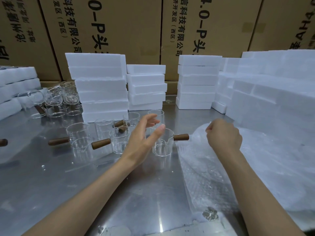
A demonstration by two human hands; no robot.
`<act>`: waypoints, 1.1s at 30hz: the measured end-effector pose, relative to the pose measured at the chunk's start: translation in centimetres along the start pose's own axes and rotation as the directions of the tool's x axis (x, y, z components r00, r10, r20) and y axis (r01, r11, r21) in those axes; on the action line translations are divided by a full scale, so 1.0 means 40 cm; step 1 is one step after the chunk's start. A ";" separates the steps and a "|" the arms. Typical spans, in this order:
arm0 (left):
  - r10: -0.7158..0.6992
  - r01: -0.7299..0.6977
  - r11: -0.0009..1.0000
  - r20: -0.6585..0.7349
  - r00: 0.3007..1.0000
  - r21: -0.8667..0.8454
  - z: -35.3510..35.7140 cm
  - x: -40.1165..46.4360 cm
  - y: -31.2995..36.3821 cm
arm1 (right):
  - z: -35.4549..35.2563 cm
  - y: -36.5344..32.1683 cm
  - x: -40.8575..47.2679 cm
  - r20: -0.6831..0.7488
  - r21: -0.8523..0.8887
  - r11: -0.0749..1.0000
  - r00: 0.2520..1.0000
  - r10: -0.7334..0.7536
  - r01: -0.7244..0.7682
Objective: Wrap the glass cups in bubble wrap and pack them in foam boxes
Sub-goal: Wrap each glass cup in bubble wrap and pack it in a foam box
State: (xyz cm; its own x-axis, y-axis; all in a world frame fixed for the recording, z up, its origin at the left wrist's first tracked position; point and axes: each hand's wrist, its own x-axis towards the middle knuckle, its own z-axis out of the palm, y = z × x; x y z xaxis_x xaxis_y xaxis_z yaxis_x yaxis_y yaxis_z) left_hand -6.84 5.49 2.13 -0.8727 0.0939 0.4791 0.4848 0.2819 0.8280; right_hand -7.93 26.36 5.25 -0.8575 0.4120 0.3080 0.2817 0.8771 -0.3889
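Note:
Several clear glass cups with brown wooden handles stand on the steel table [85, 193]. The nearest cup [163, 147] stands just right of my left hand [144, 138], which hovers with straight fingers spread over it and holds nothing. My right hand [223, 135] pinches the top edge of a bubble wrap sheet [204, 167] and lifts it off the pile at the right. More cups [80, 138] stand to the left. White foam boxes [100, 86] are stacked behind them.
Further foam box stacks rise at centre [146, 87], right of centre [197, 82], far right [272, 86] and far left [15, 86]. Another cluster of glass cups [56, 99] stands at back left. Brown cardboard cartons [119, 28] wall off the back.

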 end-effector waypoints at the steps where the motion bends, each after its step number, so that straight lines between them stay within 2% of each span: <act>1: 0.009 -0.009 1.000 -0.009 1.000 0.001 0.000 0.000 0.002 | -0.005 0.000 0.001 -0.090 0.074 0.996 0.995 -0.036 0.042; 3: 0.030 -0.030 1.000 -0.030 0.999 0.004 -0.001 0.000 0.006 | -0.023 -0.011 -0.003 -0.378 0.242 0.946 0.919 -0.114 0.217; 4: 0.043 -0.043 0.999 -0.043 0.998 0.004 -0.002 0.000 0.008 | -0.035 -0.021 -0.009 -0.531 0.293 0.890 0.833 -0.152 0.349; 6: 0.070 -0.070 0.998 -0.072 0.995 -0.002 -0.002 0.000 0.011 | -0.053 -0.042 -0.024 -0.750 0.272 0.763 0.626 -0.214 0.587; 7: 0.086 -0.086 0.996 -0.080 0.993 0.002 -0.002 -0.001 0.014 | -0.054 -0.052 -0.032 -0.801 0.246 0.711 0.551 -0.234 0.659; 8: 0.107 -0.106 0.994 -0.078 0.991 0.018 -0.002 -0.003 0.018 | -0.049 -0.063 -0.041 -0.824 0.231 0.668 0.507 -0.252 0.708; 10: 0.161 -0.157 0.984 -0.039 0.986 0.085 0.000 -0.008 0.027 | -0.035 -0.088 -0.066 -0.823 0.232 0.592 0.480 -0.302 0.771; 14: 0.384 -0.405 0.872 0.129 0.914 0.276 0.021 -0.020 0.043 | -0.006 -0.134 -0.126 -0.743 0.305 0.427 0.493 -0.452 0.851; 16: 0.351 -0.370 0.904 0.124 0.928 0.212 0.033 -0.025 0.044 | 0.003 -0.147 -0.147 -0.674 0.378 0.361 0.521 -0.524 0.852; 20: 0.215 -0.217 0.976 -0.045 0.976 -0.032 0.024 -0.011 0.052 | 0.014 -0.150 -0.158 -0.589 0.473 0.301 0.551 -0.592 0.828; 23: 0.099 -0.138 0.957 -0.163 0.982 -0.255 0.005 0.011 0.057 | 0.009 -0.136 -0.128 -0.643 0.492 0.384 0.623 -0.445 0.781; 26: -0.056 -0.022 0.939 -0.217 0.974 -0.344 -0.013 0.026 0.051 | 0.001 -0.112 -0.084 -0.652 0.589 0.471 0.731 -0.201 0.656; 28: -0.147 0.047 0.910 -0.215 0.966 -0.412 -0.025 0.034 0.040 | 0.000 -0.099 -0.062 -0.544 0.699 0.510 0.836 -0.076 0.501; 30: -0.197 0.083 0.886 -0.208 0.958 -0.456 -0.033 0.039 0.033 | 0.000 -0.093 -0.049 -0.319 0.825 0.481 0.947 -0.038 0.297; 31: -0.214 0.094 0.875 -0.204 0.955 -0.474 -0.035 0.039 0.032 | 0.002 -0.090 -0.045 -0.180 0.884 0.429 0.982 -0.057 0.187; 33: -0.236 0.102 0.848 -0.199 0.951 -0.521 -0.037 0.039 0.029 | 0.003 -0.089 -0.041 0.044 0.944 0.330 0.990 -0.133 0.002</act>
State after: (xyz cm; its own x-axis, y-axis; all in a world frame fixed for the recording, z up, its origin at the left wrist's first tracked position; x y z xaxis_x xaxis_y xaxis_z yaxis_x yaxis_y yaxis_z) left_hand -7.56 4.57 4.26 -0.9332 -0.1676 0.3180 0.3521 -0.2487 0.9023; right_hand -7.56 22.52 6.04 -0.9055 0.2805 0.3186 -0.3154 0.0578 -0.9472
